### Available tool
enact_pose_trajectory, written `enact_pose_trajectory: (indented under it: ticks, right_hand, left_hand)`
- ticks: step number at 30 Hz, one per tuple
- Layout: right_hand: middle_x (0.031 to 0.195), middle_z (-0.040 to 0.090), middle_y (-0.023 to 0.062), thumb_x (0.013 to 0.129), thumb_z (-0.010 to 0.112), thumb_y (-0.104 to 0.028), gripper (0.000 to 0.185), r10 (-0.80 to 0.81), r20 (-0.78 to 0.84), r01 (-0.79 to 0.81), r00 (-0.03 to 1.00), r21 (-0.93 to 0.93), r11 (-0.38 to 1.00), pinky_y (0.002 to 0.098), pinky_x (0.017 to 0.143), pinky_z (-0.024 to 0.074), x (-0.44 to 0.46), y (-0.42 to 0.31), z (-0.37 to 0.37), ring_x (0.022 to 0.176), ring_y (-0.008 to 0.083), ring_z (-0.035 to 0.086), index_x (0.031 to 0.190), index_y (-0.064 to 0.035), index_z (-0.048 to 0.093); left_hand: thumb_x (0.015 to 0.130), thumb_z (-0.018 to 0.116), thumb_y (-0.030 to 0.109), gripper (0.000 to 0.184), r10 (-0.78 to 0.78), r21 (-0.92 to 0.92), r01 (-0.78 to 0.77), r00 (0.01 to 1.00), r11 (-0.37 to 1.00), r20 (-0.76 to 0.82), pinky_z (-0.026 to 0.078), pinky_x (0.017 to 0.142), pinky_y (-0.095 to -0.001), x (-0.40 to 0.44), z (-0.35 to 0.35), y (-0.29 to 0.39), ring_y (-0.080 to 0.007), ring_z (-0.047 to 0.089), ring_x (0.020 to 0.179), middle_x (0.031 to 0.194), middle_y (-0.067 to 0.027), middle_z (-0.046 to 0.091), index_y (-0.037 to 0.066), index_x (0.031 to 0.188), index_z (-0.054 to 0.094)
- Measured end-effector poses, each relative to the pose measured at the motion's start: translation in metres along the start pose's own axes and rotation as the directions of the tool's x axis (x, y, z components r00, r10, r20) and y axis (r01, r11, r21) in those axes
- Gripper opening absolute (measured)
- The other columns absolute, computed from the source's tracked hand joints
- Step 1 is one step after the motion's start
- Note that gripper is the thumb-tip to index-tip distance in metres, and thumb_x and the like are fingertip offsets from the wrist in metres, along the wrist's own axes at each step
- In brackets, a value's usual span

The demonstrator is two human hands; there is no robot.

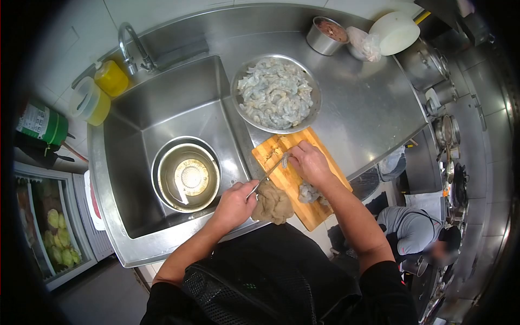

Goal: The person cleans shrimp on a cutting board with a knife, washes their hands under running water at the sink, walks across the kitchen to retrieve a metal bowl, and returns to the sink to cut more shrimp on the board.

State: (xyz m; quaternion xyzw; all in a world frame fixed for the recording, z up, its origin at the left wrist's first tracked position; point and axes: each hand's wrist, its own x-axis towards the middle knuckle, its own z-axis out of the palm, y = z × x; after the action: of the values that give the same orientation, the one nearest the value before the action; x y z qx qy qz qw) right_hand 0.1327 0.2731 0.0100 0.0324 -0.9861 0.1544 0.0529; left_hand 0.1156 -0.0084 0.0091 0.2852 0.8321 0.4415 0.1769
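Note:
My left hand (234, 205) is closed around the handle of a knife (267, 174), whose blade points up and right over the wooden cutting board (331, 172). At the blade's tip, my right hand (311, 162) pinches a raw shrimp (286, 158) above the board. Below my right wrist, a few more grey shrimp (310, 193) lie on the board. A crumpled tan cloth (273, 202) rests beside my left hand at the counter's front edge. Behind the board stands a metal bowl (236, 106) heaped with peeled-looking raw shrimp.
The steel sink (172, 111) on the left holds a round metal pot (156, 187) of water, under a faucet (130, 54). A metal container (320, 41) and a white bowl (394, 33) stand at the back right. Another person (410, 230) bends over at the right.

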Motion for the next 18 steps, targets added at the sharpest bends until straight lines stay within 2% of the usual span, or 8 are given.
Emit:
enact_pose_trajectory:
  ticks: [4,7,10,13,18]
  right_hand:
    - [0.095,0.064,0.0123,0.087,0.073,-0.014,0.014,0.018,-0.017,-0.017,1.0,0.039,0.999,0.0449,0.08,0.0546,-0.001,0.001,0.001,0.091,0.0348,0.066,0.1,-0.0091,0.071]
    - [0.094,0.064,0.0129,0.086,0.074,-0.012,0.014,0.019,-0.045,-0.015,0.999,0.082,0.996,0.0451,0.08,0.054,-0.002,0.002,0.003,0.092,0.0351,0.065,0.1,-0.0079,0.071]
    - [0.094,0.065,0.0134,0.086,0.075,-0.01,0.015,0.02,-0.084,-0.01,0.996,0.112,0.994,0.0449,0.08,0.0536,-0.004,0.001,0.004,0.094,0.0354,0.065,0.1,-0.0063,0.071]
    - [0.095,0.066,0.0136,0.085,0.076,-0.01,0.016,0.037,-0.099,-0.024,0.994,0.134,0.991,0.0448,0.081,0.0535,-0.005,0.001,0.005,0.094,0.0355,0.065,0.099,-0.0054,0.07]
    - [0.094,0.067,0.0134,0.084,0.077,-0.01,0.015,0.031,-0.14,-0.006,0.99,0.172,0.985,0.0446,0.082,0.0536,-0.004,0.002,0.007,0.094,0.0352,0.065,0.097,-0.0049,0.071]
  left_hand:
    - [0.092,0.061,0.01,0.039,-0.06,0.069,0.061,0.998,0.996,-0.009,0.054,0.086,-0.0502,-0.001,0.003,0.003,-0.0449,0.067,0.091,0.099,-0.0265,0.067,0.003,0.13,0.065]
    - [0.091,0.061,0.009,0.04,-0.076,0.096,0.085,0.992,0.992,-0.098,0.055,0.084,-0.0513,0.002,0.001,0.004,-0.0455,0.066,0.089,0.098,-0.0265,0.066,0.003,0.131,0.065]
    - [0.091,0.061,0.009,0.04,-0.016,0.097,0.026,0.994,0.995,-0.106,0.055,0.081,-0.052,0.006,0.003,0.007,-0.0459,0.066,0.086,0.096,-0.0254,0.065,0.003,0.131,0.065]
    - [0.091,0.061,0.008,0.041,0.038,0.101,-0.035,0.999,0.994,-0.033,0.056,0.078,-0.052,0.009,0.008,0.01,-0.0457,0.066,0.083,0.095,-0.0248,0.065,0.004,0.132,0.064]
    - [0.091,0.061,0.009,0.041,0.037,0.131,-0.029,0.998,0.991,-0.056,0.056,0.078,-0.0513,0.019,0.014,0.008,-0.0449,0.067,0.082,0.094,-0.0252,0.066,0.003,0.131,0.064]
